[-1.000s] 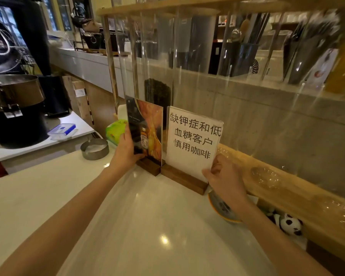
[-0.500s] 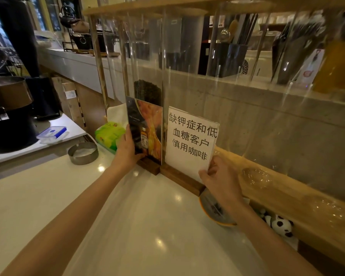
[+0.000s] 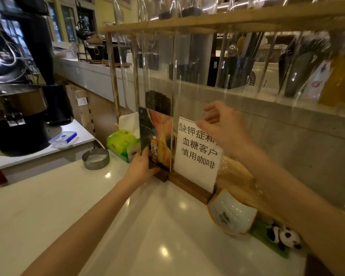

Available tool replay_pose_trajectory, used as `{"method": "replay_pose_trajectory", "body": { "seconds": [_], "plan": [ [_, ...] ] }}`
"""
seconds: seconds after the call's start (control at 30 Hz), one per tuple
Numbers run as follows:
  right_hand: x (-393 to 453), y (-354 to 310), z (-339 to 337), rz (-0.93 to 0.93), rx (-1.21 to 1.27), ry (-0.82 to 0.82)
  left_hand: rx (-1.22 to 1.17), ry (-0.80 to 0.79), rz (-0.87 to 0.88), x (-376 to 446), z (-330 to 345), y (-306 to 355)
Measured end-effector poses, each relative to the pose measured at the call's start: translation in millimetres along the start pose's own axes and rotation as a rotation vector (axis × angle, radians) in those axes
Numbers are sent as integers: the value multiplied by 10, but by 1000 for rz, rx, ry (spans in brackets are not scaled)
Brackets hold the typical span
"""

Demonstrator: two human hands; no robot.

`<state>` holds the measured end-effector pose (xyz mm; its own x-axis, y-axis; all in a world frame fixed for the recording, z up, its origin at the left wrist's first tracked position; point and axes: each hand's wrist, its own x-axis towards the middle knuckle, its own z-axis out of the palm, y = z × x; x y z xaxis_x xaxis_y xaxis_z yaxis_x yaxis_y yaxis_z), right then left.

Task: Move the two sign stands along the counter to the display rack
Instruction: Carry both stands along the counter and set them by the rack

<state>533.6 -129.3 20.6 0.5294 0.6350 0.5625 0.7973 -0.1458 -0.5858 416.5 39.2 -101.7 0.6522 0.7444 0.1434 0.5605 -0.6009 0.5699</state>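
Observation:
Two sign stands on dark wooden bases stand side by side on the white counter (image 3: 68, 216), close against the wooden display rack (image 3: 187, 24) of tall clear tubes. The left one is an orange and dark picture sign (image 3: 157, 136); my left hand (image 3: 140, 167) grips its lower left edge and base. The right one is a white sign with black Chinese writing (image 3: 197, 154). My right hand (image 3: 221, 126) is at its top edge, thumb and forefinger pinched near the upper corner, the other fingers spread.
A green tissue pack (image 3: 121, 144) and a small metal tin (image 3: 96, 158) sit left of the signs. A pale ceramic dish (image 3: 231, 214) and a panda toy (image 3: 285, 236) lie to the right. A black coffee roaster (image 3: 16, 108) stands on a lower table at far left.
My right hand has risen from the white sign's lower right side to its top edge. My left hand has stayed on the picture sign. The view has shifted slightly.

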Motion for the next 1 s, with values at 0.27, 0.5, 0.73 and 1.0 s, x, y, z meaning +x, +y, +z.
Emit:
{"method": "replay_pose_trajectory", "body": {
  "seconds": [0.27, 0.5, 0.73, 1.0],
  "plan": [
    [551, -312, 360, -214, -301, -394, -36, 8, 9, -49, 88, -127],
    [677, -324, 560, -125, -235, -466, -17, 61, 33, -70, 182, -164],
    [669, -238, 611, -114, -173, -409, -47, 49, 30, 0, 224, -163],
    [705, -178, 629, -74, -156, -377, -57, 31, 41, 75, 297, -109]
  ]
}}
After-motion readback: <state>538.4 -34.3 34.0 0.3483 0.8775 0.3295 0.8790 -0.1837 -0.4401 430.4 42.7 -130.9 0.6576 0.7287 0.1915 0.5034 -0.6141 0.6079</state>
